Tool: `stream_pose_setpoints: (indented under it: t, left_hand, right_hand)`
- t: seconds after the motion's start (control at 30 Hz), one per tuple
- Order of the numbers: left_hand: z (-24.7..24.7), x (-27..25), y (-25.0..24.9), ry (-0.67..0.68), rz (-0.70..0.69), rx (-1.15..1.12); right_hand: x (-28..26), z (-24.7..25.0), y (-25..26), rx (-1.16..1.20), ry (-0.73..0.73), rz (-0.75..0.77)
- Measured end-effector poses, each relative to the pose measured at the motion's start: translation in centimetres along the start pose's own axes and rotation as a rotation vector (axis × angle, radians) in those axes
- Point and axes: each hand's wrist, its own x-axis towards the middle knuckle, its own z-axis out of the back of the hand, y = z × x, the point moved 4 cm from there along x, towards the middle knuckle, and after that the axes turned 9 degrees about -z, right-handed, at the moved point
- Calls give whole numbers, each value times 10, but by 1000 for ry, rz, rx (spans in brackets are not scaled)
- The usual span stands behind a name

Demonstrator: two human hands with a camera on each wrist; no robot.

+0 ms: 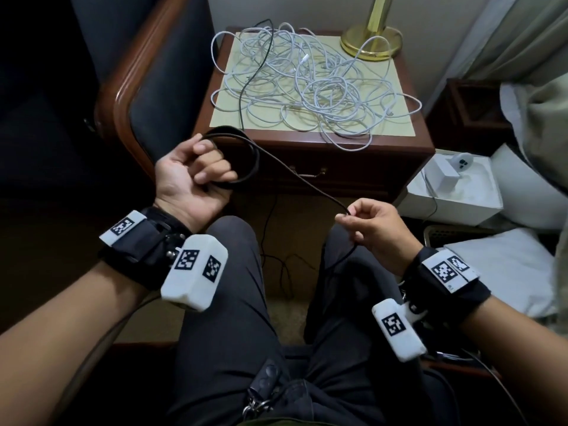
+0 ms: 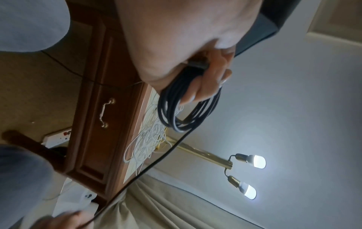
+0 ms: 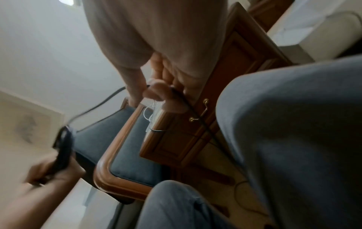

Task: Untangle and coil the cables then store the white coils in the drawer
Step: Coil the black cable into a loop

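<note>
Here the left hand (image 1: 192,170) fingers clamp a black cable coil (image 1: 246,158); right hand (image 1: 373,229) fingers pinch its loose strand.

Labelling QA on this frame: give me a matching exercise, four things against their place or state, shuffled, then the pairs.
Things:
1. black coil
2. white cables
3. lamp
4. drawer

Places or states:
A. shut, below the nightstand top
B. tangled heap on the nightstand top
C. gripped in the left hand
D. stands at the back right corner of the nightstand

Pairs: 1-C, 2-B, 3-D, 4-A
</note>
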Motion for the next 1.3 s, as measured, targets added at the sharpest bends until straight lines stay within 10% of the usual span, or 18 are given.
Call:
stream_pose_setpoints:
  t: [0.2,0.73,1.3]
  left_hand:
    - [-1,2,6,-56,-105,93]
    - [-27,-30,64,361,16,888]
    - [-33,-48,85,542,369,854]
  right_hand:
    - [-19,-11,16,-255,-64,131]
    - [-60,-54,24,-464,587,14]
    - [-49,-41,37,-310,202,279]
